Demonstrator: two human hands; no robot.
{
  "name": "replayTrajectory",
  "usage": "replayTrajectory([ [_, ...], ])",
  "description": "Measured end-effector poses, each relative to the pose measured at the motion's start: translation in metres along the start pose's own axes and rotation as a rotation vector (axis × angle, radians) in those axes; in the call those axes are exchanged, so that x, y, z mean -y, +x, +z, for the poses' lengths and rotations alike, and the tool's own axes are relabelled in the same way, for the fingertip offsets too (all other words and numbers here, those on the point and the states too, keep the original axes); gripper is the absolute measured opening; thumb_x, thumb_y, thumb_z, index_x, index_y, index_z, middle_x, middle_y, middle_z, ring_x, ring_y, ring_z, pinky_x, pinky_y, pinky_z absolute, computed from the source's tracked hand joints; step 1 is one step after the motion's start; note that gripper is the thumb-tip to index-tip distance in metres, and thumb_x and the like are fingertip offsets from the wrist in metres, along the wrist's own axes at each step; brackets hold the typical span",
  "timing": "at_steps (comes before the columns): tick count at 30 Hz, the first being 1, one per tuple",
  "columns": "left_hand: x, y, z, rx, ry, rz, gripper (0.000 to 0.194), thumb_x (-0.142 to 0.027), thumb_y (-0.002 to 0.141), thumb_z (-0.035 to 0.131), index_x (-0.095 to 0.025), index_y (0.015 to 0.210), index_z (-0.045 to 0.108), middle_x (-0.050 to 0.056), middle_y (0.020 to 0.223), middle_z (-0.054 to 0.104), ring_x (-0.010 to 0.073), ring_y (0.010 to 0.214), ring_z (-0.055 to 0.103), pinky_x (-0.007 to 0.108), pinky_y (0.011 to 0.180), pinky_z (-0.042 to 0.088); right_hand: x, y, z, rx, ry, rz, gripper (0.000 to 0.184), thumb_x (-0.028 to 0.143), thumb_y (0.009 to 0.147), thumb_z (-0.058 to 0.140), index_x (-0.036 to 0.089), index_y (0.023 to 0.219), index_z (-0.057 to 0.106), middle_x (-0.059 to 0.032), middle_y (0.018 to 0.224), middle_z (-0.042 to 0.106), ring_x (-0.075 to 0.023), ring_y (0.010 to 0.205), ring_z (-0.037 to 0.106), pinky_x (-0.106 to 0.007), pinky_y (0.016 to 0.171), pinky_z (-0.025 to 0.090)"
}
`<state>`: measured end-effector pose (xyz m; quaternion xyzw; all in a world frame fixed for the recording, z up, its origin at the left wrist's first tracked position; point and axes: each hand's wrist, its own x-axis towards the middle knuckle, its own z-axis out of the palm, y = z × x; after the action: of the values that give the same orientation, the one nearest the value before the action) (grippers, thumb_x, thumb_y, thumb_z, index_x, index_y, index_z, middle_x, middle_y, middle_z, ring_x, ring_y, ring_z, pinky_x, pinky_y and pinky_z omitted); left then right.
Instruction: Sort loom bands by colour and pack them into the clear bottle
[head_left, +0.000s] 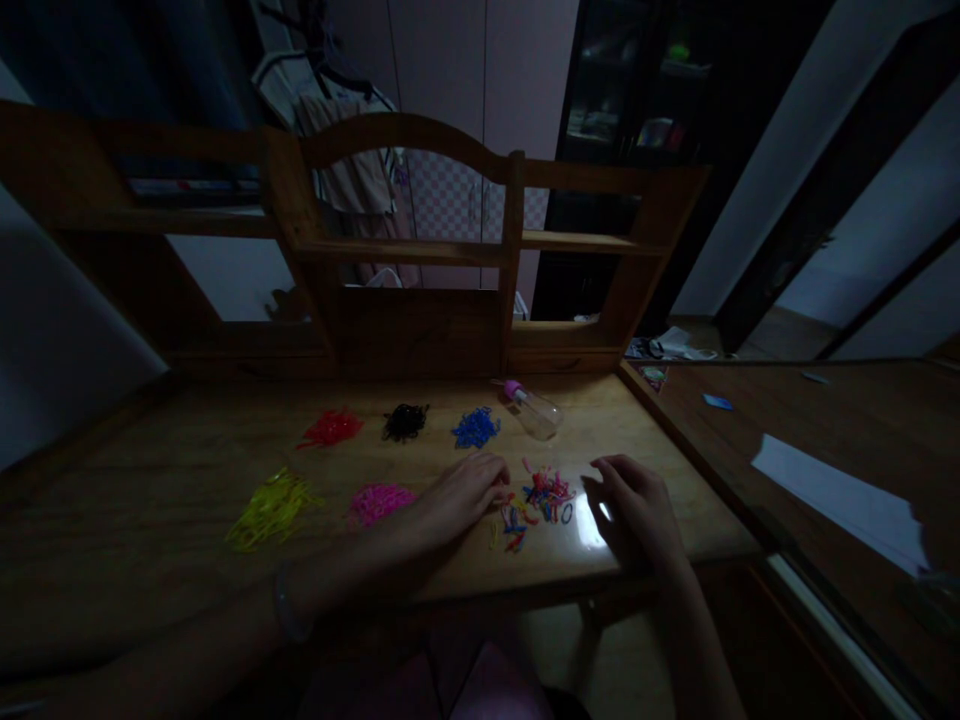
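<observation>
A mixed heap of small coloured rubber bands (551, 487) lies on the wooden desk between my hands. My left hand (469, 490) reaches in from the left, its fingers curled down at the heap's edge beside some red bands; whatever is between the fingertips is hidden. To the right of the heap, my right hand (637, 495) hovers just over the desk, fingers loosely bent and apart, with nothing seen in them. Sorted by colour, a pink pile (381, 502) sits by my left wrist, a yellow pile (274, 508) farther left, and red (332, 428), black (405, 422) and blue (476, 428) piles behind.
A clear bottle (538, 415) with a purple top lies on its side behind the heap. Wooden shelving (405, 250) rises along the desk's back edge. On the brown surface to the right are white paper (840, 500) and a small blue card (718, 402).
</observation>
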<state>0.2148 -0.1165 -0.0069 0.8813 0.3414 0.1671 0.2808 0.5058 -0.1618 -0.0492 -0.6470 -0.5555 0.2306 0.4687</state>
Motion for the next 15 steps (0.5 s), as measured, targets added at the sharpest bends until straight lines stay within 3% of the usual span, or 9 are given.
replayTrajectory([
  [8,-0.006,0.003,0.005,0.086,0.019,-0.033,0.016,-0.022,0.096,0.038,-0.019,0.088,0.052,0.005,0.097,0.055,0.0188,0.091,0.05,0.03,0.084,0.043,0.002,-0.002,0.0,-0.003,-0.005,-0.021,0.033,0.048,0.088,0.056,0.019,0.092,0.071,-0.0044,0.08,0.072,-0.0193,0.071,0.065,-0.027,0.063,0.046],
  [15,-0.012,-0.011,-0.003,0.109,0.034,0.053,0.019,-0.023,0.098,0.033,-0.02,0.099,0.051,0.007,0.108,0.054,0.0198,0.099,0.049,0.034,0.095,0.041,0.004,-0.001,0.0,-0.009,0.011,-0.005,0.037,0.051,0.087,0.055,0.017,0.091,0.072,-0.0063,0.082,0.073,-0.0212,0.074,0.065,-0.028,0.065,0.046],
])
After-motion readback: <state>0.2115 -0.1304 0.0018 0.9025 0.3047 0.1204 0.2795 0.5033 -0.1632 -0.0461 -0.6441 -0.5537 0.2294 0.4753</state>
